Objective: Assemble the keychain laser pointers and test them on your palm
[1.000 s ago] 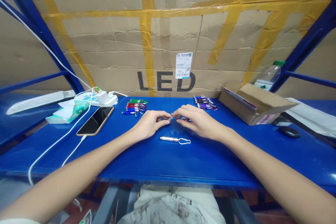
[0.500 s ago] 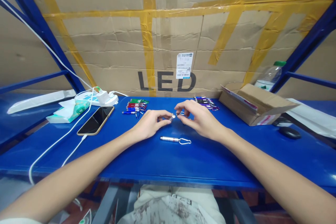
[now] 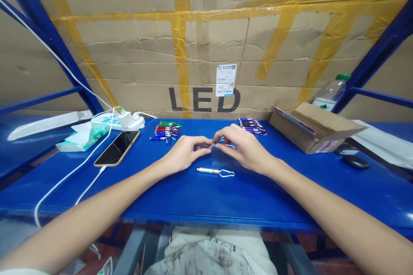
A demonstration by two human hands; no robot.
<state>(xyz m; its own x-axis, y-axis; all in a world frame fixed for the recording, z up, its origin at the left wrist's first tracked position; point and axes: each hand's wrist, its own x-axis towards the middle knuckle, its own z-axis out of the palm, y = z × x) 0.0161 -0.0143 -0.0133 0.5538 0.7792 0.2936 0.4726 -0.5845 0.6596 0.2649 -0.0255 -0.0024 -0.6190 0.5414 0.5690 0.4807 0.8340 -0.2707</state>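
My left hand (image 3: 184, 154) pinches a small silver tube (image 3: 211, 146), apparently the body of a keychain penlight, mostly hidden by the fingers. My right hand (image 3: 243, 145) is closed on the tube's other end, where a silver carabiner clip (image 3: 230, 145) pokes out below the fingers. The fingertips of both hands meet at the tube. Nearer to me, a whole silver keychain penlight (image 3: 208, 170) lies flat on the blue table, its clip (image 3: 226, 173) to the right.
Several green, red and blue penlights (image 3: 166, 129) lie in a row at the back left, more in black and purple (image 3: 253, 125) behind my right hand. At left are a phone (image 3: 118, 148), cable, power strip (image 3: 124, 121) and tissues (image 3: 84, 136); at right, an open carton (image 3: 318, 131) and mouse (image 3: 355, 162).
My right hand has moved slightly left, closing the gap between the two hands; the pieces they hold now meet. The penlight on the table has stayed in place.
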